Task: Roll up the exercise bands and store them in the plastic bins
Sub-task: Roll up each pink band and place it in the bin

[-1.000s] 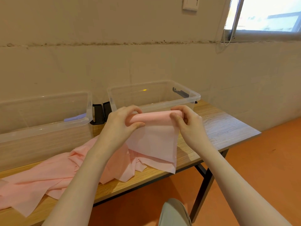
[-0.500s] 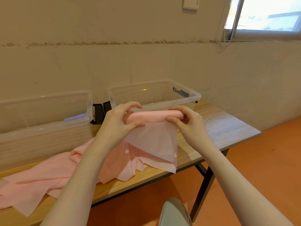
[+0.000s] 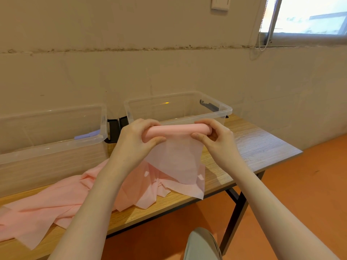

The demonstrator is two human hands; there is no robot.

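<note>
Rolling is the step in hand, seen from the head view: the left hand [image 3: 136, 136] and the right hand [image 3: 214, 136] each curl fingers and thumb round one end of the pink exercise band [image 3: 176, 147], whose rolled part is held in the air just in front of the right-hand plastic bin [image 3: 226, 110]. The loose tail hangs down and trails in folds leftward over the bench [image 3: 262, 145]. To do this well, I judge both hands should turn together and keep the ends level, so the roll stays tight and does not cone; a light pull against the hanging tail would smooth the wrinkles before they wind in. Against the frames from a second earlier, the roll looks slightly thicker and sits a little higher, while the hanging flap seems shorter. The left-hand bin [image 3: 56, 147] holds something pale purple.
</note>
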